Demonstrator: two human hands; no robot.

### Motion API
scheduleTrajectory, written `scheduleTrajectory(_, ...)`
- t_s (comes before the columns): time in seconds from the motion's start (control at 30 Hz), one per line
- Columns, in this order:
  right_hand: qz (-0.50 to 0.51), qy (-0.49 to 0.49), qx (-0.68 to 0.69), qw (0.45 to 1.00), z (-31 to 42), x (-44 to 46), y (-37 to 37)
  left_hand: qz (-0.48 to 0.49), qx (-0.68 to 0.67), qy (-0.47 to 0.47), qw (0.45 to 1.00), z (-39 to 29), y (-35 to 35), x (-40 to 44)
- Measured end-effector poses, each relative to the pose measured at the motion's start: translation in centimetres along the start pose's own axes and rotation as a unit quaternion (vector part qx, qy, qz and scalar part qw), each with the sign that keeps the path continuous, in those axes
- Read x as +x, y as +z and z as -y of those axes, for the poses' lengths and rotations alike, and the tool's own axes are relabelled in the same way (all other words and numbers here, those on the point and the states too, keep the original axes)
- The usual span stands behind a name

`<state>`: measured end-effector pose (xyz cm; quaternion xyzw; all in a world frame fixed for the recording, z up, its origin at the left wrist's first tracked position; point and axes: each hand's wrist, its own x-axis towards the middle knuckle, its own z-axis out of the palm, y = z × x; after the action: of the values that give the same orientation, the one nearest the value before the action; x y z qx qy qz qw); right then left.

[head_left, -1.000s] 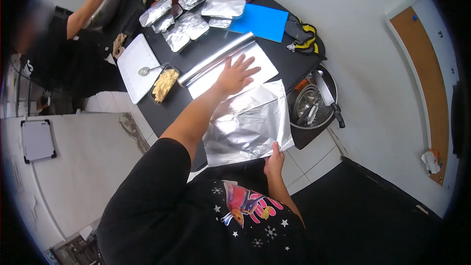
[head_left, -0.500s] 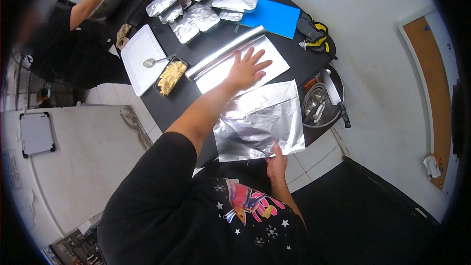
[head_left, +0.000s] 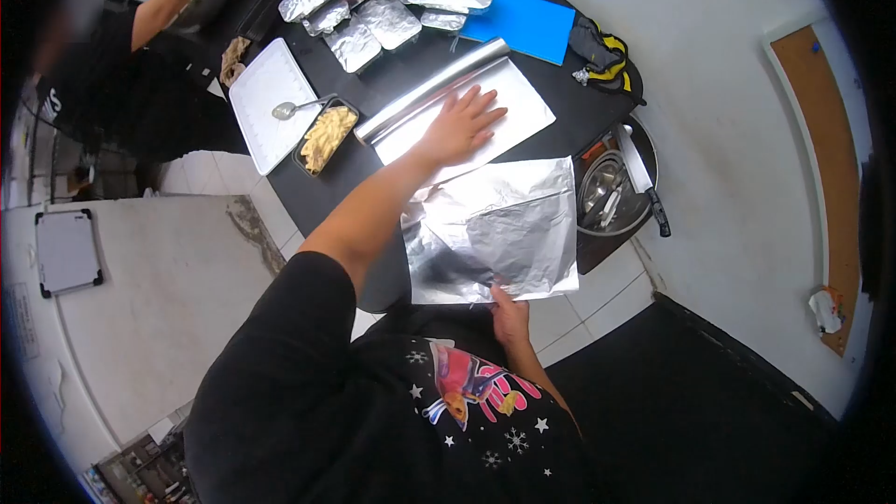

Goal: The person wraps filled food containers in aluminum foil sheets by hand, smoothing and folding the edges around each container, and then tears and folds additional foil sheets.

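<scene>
My left hand (head_left: pixel 459 131) lies flat with fingers spread on the bright sheet drawn from a roll of aluminium foil (head_left: pixel 434 91). Nearer to me, a wrinkled sheet of aluminium foil (head_left: pixel 523 233) reaches over the table's front edge. Its near edge is pinched in my right hand (head_left: pixel 510 319), thumb on top and the other fingers mostly hidden beneath. Left of the roll stands a black container of pale yellow cut food (head_left: pixel 327 138). A spoon (head_left: pixel 285 111) rests between it and a white tray (head_left: pixel 271 98).
Several foil-covered containers (head_left: pixel 387 21) crowd the back of the black table, beside a blue board (head_left: pixel 523 26). At the right, a knife (head_left: pixel 639 168) lies across a metal pot (head_left: pixel 607 196) holding utensils. Another person (head_left: pixel 140 75) stands at the far left, one arm stretched forward.
My right hand has shifted a little left along the foil's near edge. My left hand has slid slightly left on the foil, its fingers a bit closer together.
</scene>
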<state>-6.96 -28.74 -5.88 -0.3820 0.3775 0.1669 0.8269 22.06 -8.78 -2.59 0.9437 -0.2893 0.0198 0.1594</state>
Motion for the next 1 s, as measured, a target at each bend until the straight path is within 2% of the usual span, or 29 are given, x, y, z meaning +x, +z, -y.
scheduleTrajectory(0.03,-0.004,0.013,-0.008,1.0,-0.1,-0.1,-0.1,0.05,0.048,-0.018,0.997,-0.1,-0.6,-0.8)
scheduleTrajectory(0.1,0.001,0.027,-0.015,1.0,-0.5,-0.3,-1.0,0.052,0.062,-0.029,0.996,-0.1,-0.5,-2.0)
scheduleTrajectory(0.27,0.053,0.022,-0.011,0.998,-0.2,-0.8,-1.7,0.0,0.056,-0.039,0.998,0.0,0.5,-2.3)
scheduleTrajectory(0.47,0.004,0.021,-0.059,0.998,-0.6,-0.6,-2.0,-0.01,0.087,-0.102,0.991,-1.4,0.3,-1.8)
scheduleTrajectory(0.57,-0.005,-0.004,0.002,1.0,0.5,-0.5,-2.7,-0.007,0.08,-0.123,0.989,-1.6,0.7,-1.6)
scheduleTrajectory(0.63,0.003,-0.018,0.042,0.999,1.2,-0.5,-2.5,-0.008,0.083,-0.13,0.988,-1.8,0.7,-1.6)
scheduleTrajectory(0.73,0.047,-0.008,0.018,0.999,1.2,-0.3,-2.2,-0.013,0.087,-0.134,0.987,-1.8,0.8,-1.4)
scheduleTrajectory(0.83,0.003,-0.014,-0.015,1.0,1.4,-1.2,-1.8,-0.018,0.082,-0.137,0.987,-1.8,0.9,-1.5)
scheduleTrajectory(0.93,-0.023,0.025,-0.066,0.997,0.3,-1.6,-4.6,-0.03,0.077,-0.135,0.987,-1.7,1.1,-1.5)
scheduleTrajectory(1.0,0.005,0.015,-0.002,1.0,0.0,-2.0,-4.9,-0.037,0.079,-0.139,0.987,-1.7,1.2,-1.5)
